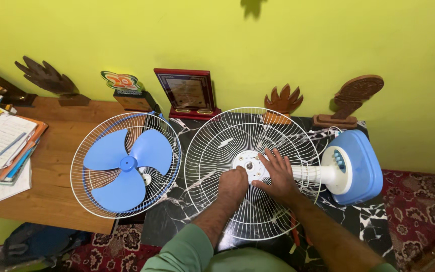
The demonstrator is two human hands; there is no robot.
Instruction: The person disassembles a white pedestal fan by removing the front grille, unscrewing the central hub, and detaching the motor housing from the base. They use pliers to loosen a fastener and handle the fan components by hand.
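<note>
Left hand point(233, 184) curled into a loose fist, fingers folded down against the wire of the white fan guard point(212, 151), just near and left of the round white motor hub point(250, 165); whether anything sits pinched inside that fist, impossible to tell. Right hand point(278, 176) spread flat, fingers point(273, 157) fanned wide and pressed on the hub and the wires beside it, gripping nothing. Guard lying face up on the black marbled surface point(177, 211), still joined at its right to the white ribbed neck point(310, 174) and the blue and white fan base point(361, 166). Just left of it, touching or nearly so, a second wire guard point(86, 194) lying flat with the blue three-bladed propeller point(127, 166) resting inside. Underneath that, a wooden surface point(56, 191), carrying a stack of books and papers point(6, 148) at the far left. Along the far edge, against the yellow-green wall point(227, 40), a row of wooden trophies and a red framed plaque point(186, 93). Near right, patterned red carpet point(424, 201).
</note>
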